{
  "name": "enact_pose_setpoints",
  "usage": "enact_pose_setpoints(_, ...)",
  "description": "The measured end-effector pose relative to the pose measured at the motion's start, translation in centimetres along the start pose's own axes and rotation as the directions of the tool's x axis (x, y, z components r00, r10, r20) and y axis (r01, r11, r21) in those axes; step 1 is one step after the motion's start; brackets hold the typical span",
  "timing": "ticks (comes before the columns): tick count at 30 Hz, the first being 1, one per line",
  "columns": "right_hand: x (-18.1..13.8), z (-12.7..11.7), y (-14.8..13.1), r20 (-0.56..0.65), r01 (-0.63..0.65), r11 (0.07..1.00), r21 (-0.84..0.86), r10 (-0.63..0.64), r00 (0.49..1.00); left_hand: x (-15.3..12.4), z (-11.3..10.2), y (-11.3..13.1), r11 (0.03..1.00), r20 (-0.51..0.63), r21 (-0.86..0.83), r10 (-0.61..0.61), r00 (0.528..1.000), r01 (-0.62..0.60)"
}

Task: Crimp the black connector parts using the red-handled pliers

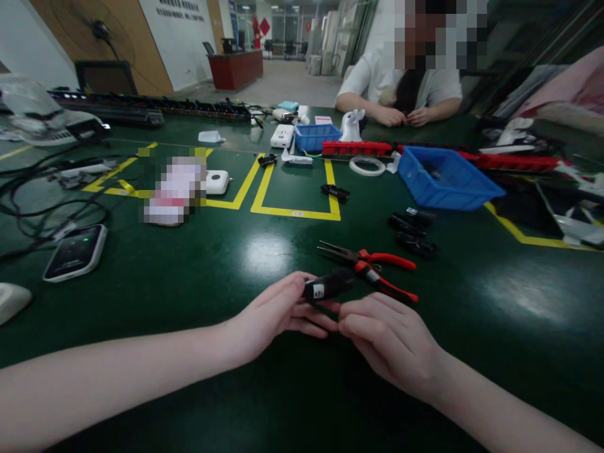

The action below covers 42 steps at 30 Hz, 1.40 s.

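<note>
My left hand (278, 311) is closed round a small black part with a white label (327, 286), held just above the green table (189, 277). My right hand (389, 336) is curled right beside it, fingertips meeting the left hand under the part; what its fingers pinch is hidden. Red-handled pliers (372, 267) lie on the table just beyond both hands, jaws pointing left.
Several black parts (413, 233) lie to the right of the pliers. A blue bin (446, 179) stands at the right, a smaller blue bin (315, 136) farther back. A phone (75, 251) and cables lie at the left. Another person sits across the table, hands together (406, 116).
</note>
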State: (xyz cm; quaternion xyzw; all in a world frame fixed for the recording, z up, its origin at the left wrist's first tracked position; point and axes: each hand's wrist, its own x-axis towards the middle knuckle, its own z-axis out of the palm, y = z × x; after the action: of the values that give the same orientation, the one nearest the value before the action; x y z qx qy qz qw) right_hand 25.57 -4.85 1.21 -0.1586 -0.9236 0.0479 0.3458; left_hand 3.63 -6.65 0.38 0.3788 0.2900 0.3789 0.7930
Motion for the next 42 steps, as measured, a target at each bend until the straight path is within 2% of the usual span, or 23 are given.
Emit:
enact_pose_setpoints(2, -0.2, -0.8, -0.3, -0.058, -0.091, 0.995, 0.035, 0.093, 0.994, -0.5, 0.0, 0.6, 0.96, 0.028, 0.269, 0.067, 0.997, -0.072)
enact_pose_setpoints(4, -0.3, -1.5, -0.6, -0.114, -0.205, 0.976, 0.078, 0.213, 0.97, -1.0, 0.1, 1.1, 0.856, 0.091, 0.498, 0.107, 0.99, -0.138)
enact_pose_setpoints(6, -0.3, -2.0, -0.9, -0.162, -0.266, 0.959, 0.094, 0.278, 0.947, -1.2, 0.2, 1.4, 0.731, 0.174, 0.644, 0.147, 0.974, -0.225)
enact_pose_setpoints(9, -0.3, -2.3, -1.1, -0.176, -0.335, 0.935, 0.119, 0.352, 0.919, -1.2, 0.2, 1.6, 0.597, 0.277, 0.733, 0.176, 0.945, -0.326)
enact_pose_setpoints(13, -0.3, -2.3, -1.4, -0.138, -0.356, 0.926, 0.127, 0.372, 0.918, -1.1, 0.1, 1.5, 0.512, 0.316, 0.77, 0.215, 0.924, -0.382)
enact_pose_setpoints(16, -0.6, -2.4, -1.5, -0.112, -0.37, 0.92, 0.131, 0.385, 0.916, -1.2, 0.1, 1.5, 0.521, 0.294, 0.775, 0.205, 0.934, -0.358)
enact_pose_setpoints(20, -0.7, -2.4, -1.7, -0.014, -0.3, 0.94, 0.16, 0.306, 0.952, -1.3, 0.2, 1.6, 0.57, 0.272, 0.753, 0.185, 0.944, -0.328)
enact_pose_setpoints(23, -0.5, -2.5, -1.9, 0.045, -0.306, 0.942, 0.139, 0.303, 0.952, -1.3, 0.4, 1.7, 0.592, 0.248, 0.748, 0.173, 0.953, -0.302)
enact_pose_setpoints(27, -0.5, -2.6, -2.1, 0.064, -0.338, 0.936, 0.101, 0.333, 0.941, -1.4, 0.5, 1.9, 0.614, 0.23, 0.73, 0.192, 0.954, -0.3)
enact_pose_setpoints(34, -0.6, -2.5, -2.0, 0.083, -0.23, 0.969, 0.088, 0.223, 0.971, -1.2, 0.4, 1.8, 0.67, 0.147, 0.699, 0.206, 0.968, -0.249)
enact_pose_setpoints(37, -0.3, -2.4, -2.1, 0.085, -0.225, 0.972, 0.068, 0.219, 0.972, -1.0, 0.2, 1.5, 0.664, 0.143, 0.707, 0.205, 0.968, -0.245)
enact_pose_setpoints(42, -0.3, -2.1, -2.0, 0.09, -0.232, 0.97, 0.072, 0.225, 0.97, -0.9, 0.0, 1.3, 0.59, 0.196, 0.756, 0.207, 0.958, -0.282)
